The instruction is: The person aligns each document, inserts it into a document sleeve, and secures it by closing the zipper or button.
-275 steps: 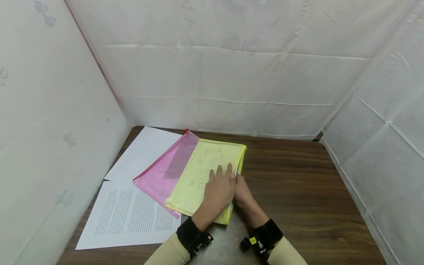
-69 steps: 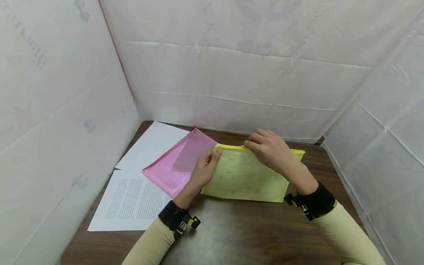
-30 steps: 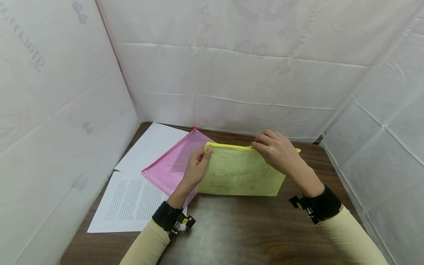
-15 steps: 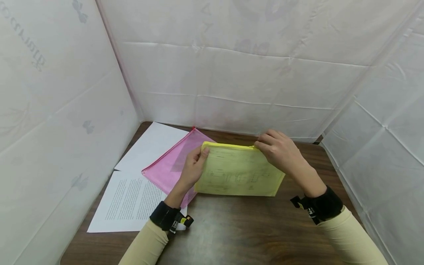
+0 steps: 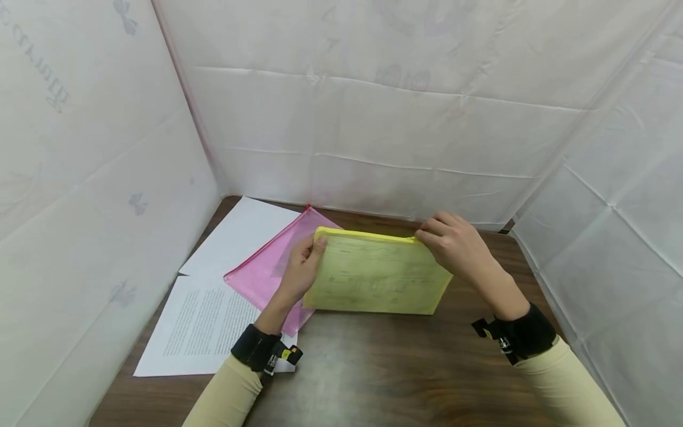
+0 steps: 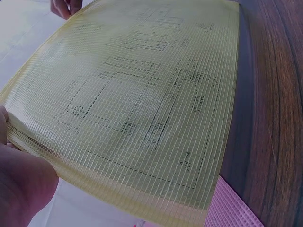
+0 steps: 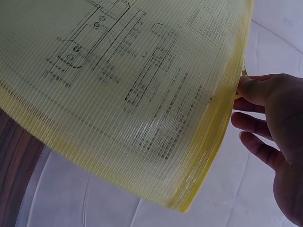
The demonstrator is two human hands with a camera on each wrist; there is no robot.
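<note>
A yellow mesh zip pouch (image 5: 376, 273) with a printed sheet inside stands tilted up on its lower edge on the wooden table (image 5: 405, 367). My left hand (image 5: 300, 270) grips the pouch's upper left corner. My right hand (image 5: 453, 246) pinches the zipper at the top right end. In the left wrist view the pouch (image 6: 142, 104) fills the frame, with my left hand (image 6: 21, 184) at its corner. In the right wrist view my right hand (image 7: 270, 123) pinches the zip end of the pouch (image 7: 132, 90).
A pink mesh pouch (image 5: 267, 270) lies flat to the left, partly under the yellow one. A blank white sheet (image 5: 235, 237) and a printed sheet (image 5: 197, 326) lie by the left wall. White fabric walls (image 5: 373, 118) close in three sides.
The pouch was turned from flat to held up by its top edge. Over the last second my right hand has slid right along the zipper to the top right corner.
</note>
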